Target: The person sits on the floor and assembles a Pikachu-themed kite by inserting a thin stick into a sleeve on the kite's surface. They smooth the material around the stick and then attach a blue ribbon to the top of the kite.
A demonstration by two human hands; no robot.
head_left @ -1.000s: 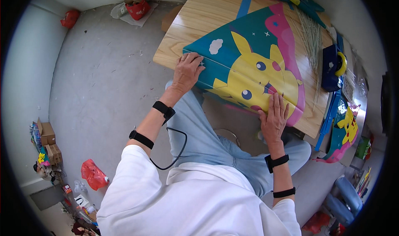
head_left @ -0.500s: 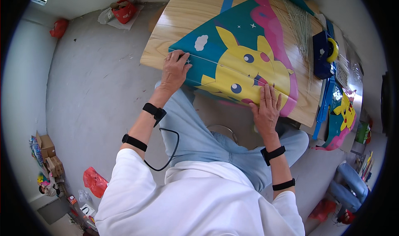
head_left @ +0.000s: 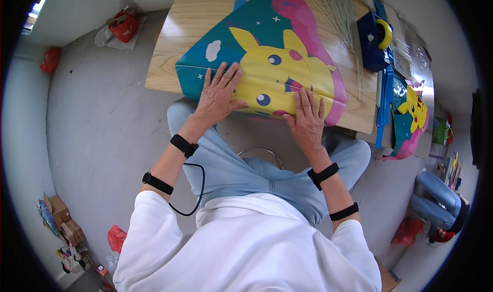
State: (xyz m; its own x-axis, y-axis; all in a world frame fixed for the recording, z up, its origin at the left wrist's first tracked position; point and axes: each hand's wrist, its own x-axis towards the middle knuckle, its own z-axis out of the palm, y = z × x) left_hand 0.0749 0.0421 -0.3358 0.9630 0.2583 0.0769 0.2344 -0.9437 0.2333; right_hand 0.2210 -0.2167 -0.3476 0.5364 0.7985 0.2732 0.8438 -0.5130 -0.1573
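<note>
A large triangular printed sheet [head_left: 287, 61], which looks like a kite sail, lies on the table, its near part hanging over the front edge. It is teal with a pink scalloped border and a yellow cartoon face. A thin pale line, a seam or slim rod, crosses it from left to right. My left hand [head_left: 215, 97] rests on the sheet left of the face, fingers spread and thumb out. Flat on the lower right of the face, near the pink border, lies my right hand [head_left: 308, 120], its fingers extended. Neither hand grips anything.
The wooden table [head_left: 172, 50] bears a bundle of thin pale sticks [head_left: 344, 25] and a blue tape dispenser [head_left: 372, 43] with a yellow roll. Another printed sheet [head_left: 411, 117] hangs at the right. Someone in jeans [head_left: 436, 194] is at the far right. Red bags stand on the floor.
My left hand has moved right along the line, from the sheet's left corner toward the yellow face. My right hand stays near the lower right of the face. The head view has shifted.
</note>
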